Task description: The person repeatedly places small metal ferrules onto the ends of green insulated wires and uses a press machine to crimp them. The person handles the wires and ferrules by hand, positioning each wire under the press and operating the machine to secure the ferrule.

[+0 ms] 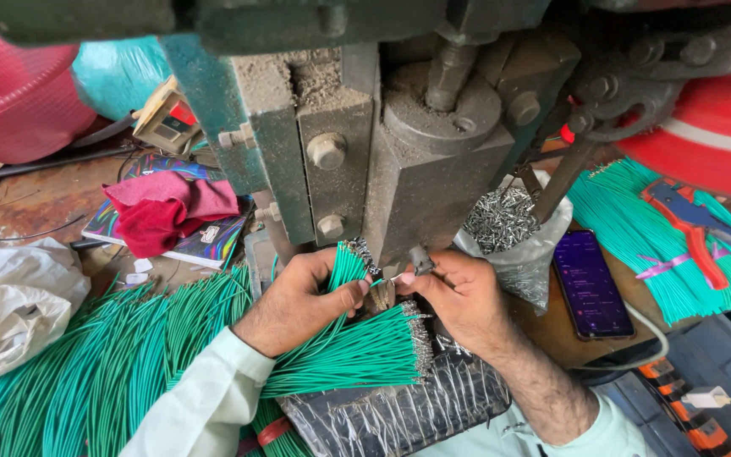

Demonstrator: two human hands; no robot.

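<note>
Pale mint long sleeves on 2 arms. Left hand (298, 300) sleeve down to wrist at 7 o'clock. Right hand (458, 296) sleeve pushed up, forearm bare, hairy.

Soft, even daylight fills the workbench from above and to the left, leaving colours saturated and shadows faint. The deepest shade sits under the grey press (399, 144) and along the top edge of the frame. Glare glints off the crinkled plastic wrap (399, 410) at the bottom and off the phone screen (590, 283). The wide lens bends the edges: the red tub (10, 93) and the red drum (712, 127) in the corners curve and go soft, while the centre stays sharp.
</note>
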